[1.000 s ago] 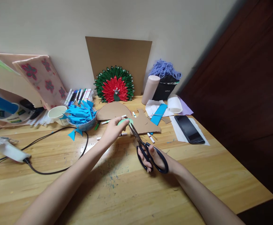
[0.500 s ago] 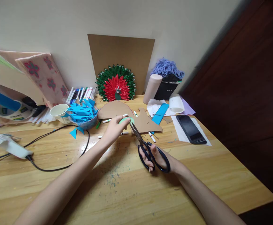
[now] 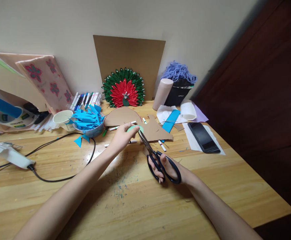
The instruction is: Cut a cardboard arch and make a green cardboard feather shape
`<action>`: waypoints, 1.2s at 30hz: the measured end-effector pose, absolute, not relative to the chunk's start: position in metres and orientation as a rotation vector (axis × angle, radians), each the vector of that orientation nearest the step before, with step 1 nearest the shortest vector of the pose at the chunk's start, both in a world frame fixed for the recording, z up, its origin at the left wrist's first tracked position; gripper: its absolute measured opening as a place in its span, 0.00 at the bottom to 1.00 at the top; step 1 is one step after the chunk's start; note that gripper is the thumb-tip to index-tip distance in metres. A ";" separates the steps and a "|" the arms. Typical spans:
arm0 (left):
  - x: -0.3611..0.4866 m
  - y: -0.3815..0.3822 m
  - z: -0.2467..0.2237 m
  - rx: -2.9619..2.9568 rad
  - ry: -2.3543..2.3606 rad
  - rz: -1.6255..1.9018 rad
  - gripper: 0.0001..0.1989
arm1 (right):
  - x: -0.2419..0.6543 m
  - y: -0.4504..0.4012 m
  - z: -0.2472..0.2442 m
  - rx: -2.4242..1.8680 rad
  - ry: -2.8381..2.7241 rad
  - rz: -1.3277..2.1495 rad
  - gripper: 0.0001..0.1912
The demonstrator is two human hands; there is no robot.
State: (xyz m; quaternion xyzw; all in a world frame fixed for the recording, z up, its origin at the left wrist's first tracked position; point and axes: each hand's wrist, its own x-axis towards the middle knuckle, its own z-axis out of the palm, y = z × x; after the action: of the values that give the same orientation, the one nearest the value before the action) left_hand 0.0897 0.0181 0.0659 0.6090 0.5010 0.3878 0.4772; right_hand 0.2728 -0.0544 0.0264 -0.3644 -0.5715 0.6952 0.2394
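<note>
Pinched in my left hand (image 3: 122, 136) is a small light-green piece (image 3: 133, 128), partly hidden by the fingers; whether it is paper or felt I cannot tell. My right hand (image 3: 164, 166) grips black-handled scissors (image 3: 149, 148), thumb in one loop and fingers in the other. The blade tips meet the right edge of the green piece. Beneath and behind lie a cut cardboard piece (image 3: 156, 130) and a rounded cardboard piece (image 3: 121, 117). A capped marker (image 3: 162, 145) rests near the blades.
At left are a bowl of blue pieces (image 3: 87, 121), a paper cup (image 3: 63, 120) and a white glue gun (image 3: 10, 155) with its looping cord. A red and green fan-shaped peacock (image 3: 124, 90) leans at the back. On the right lies a phone (image 3: 203, 137).
Both hands, the green piece and the scissors stay almost in place. The view has shifted very slightly; nothing else visibly differs.
</note>
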 end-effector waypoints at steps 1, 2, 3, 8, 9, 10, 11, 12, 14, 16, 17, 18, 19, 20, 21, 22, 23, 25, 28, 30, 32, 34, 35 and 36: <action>0.089 0.018 0.067 1.485 1.224 0.948 0.13 | 0.273 -0.054 0.026 -0.999 -1.569 1.899 0.37; 0.089 0.018 0.067 1.481 1.227 0.946 0.14 | 0.273 -0.054 0.026 -1.000 -1.577 1.892 0.37; 0.089 0.018 0.067 1.476 1.232 0.943 0.14 | 0.273 -0.054 0.025 -1.001 -1.583 1.885 0.37; 0.088 0.019 0.067 1.470 1.238 0.920 0.14 | 0.273 -0.053 0.026 -1.006 -1.582 1.889 0.37; 0.088 0.019 0.066 1.473 1.238 0.921 0.14 | 0.272 -0.053 0.027 -1.010 -1.581 1.889 0.37; 0.088 0.019 0.066 1.476 1.239 0.923 0.14 | 0.272 -0.053 0.027 -1.014 -1.581 1.890 0.38; 0.088 0.019 0.066 1.480 1.240 0.926 0.14 | 0.272 -0.053 0.028 -1.020 -1.580 1.891 0.38; 0.088 0.019 0.066 1.483 1.240 0.930 0.14 | 0.272 -0.054 0.029 -1.025 -1.577 1.893 0.38; 0.089 0.019 0.066 1.488 1.236 0.937 0.14 | 0.271 -0.054 0.030 -1.034 -1.568 1.899 0.38; 0.089 0.018 0.066 1.490 1.231 0.936 0.13 | 0.272 -0.054 0.030 -1.028 -1.573 1.899 0.38; 0.089 0.018 0.066 1.490 1.232 0.934 0.13 | 0.272 -0.054 0.029 -1.023 -1.578 1.898 0.38; 0.090 0.018 0.066 1.489 1.236 0.929 0.13 | 0.272 -0.054 0.029 -1.018 -1.583 1.898 0.37; 0.090 0.018 0.067 1.487 1.241 0.924 0.13 | 0.272 -0.054 0.028 -1.017 -1.587 1.896 0.37; 0.090 0.018 0.067 1.482 1.248 0.919 0.12 | 0.272 -0.054 0.028 -1.017 -1.588 1.897 0.37; 0.091 0.017 0.067 1.476 1.252 0.914 0.12 | 0.272 -0.054 0.028 -1.021 -1.586 1.897 0.37; 0.091 0.017 0.068 1.470 1.253 0.911 0.12 | 0.272 -0.054 0.028 -1.026 -1.584 1.897 0.37; 0.091 0.017 0.068 1.465 1.252 0.911 0.12 | 0.272 -0.054 0.028 -1.028 -1.583 1.896 0.37; 0.090 0.017 0.069 1.451 1.245 0.919 0.13 | 0.272 -0.054 0.029 -1.029 -1.585 1.892 0.38; 0.089 0.017 0.069 1.422 1.249 0.930 0.12 | 0.272 -0.054 0.030 -1.024 -1.595 1.880 0.38; 0.089 0.018 0.069 1.408 1.249 0.932 0.12 | 0.272 -0.054 0.029 -1.028 -1.595 1.875 0.38; 0.090 0.017 0.070 1.403 1.242 0.934 0.12 | 0.272 -0.054 0.028 -1.022 -1.596 1.872 0.38; 0.090 0.016 0.070 1.402 1.239 0.939 0.13 | 0.273 -0.054 0.026 -1.003 -1.594 1.881 0.37; 0.090 0.016 0.071 1.402 1.241 0.943 0.14 | 0.273 -0.054 0.025 -0.998 -1.592 1.887 0.37; 0.091 0.016 0.071 1.403 1.244 0.945 0.14 | 0.274 -0.054 0.024 -0.997 -1.592 1.892 0.37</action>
State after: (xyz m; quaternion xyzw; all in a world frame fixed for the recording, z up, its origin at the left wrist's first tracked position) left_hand 0.0905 0.0158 0.0708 0.5796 0.5138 0.3903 0.4977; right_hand 0.2736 -0.0536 0.0244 -0.3634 -0.5803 0.6897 0.2358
